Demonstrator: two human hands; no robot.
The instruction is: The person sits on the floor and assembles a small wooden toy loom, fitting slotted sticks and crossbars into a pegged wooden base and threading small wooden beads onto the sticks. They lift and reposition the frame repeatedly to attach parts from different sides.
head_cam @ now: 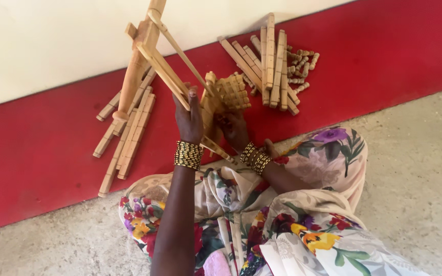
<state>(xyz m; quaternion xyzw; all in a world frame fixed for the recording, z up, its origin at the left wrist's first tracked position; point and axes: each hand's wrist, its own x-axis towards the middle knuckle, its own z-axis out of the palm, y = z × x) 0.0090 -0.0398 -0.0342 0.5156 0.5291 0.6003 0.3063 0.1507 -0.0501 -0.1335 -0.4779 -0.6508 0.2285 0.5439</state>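
The left hand [189, 118] is closed around slim wooden rods of a pale wooden frame [152, 51] that rises tilted toward the cream wall [52, 41]. The right hand [233, 128] grips from below a slatted wooden piece [230, 92] joined to that frame — its fingers are mostly hidden behind the wood. Both wrists wear gold-and-black beaded bangles [188, 154]. On the red floor strip [37, 153], loose wooden slats [129, 130] lie to the left; further slats and short pegs [277, 64] sit heaped to the right. A floral garment [303, 214] covers the lap — no labels or packages show.
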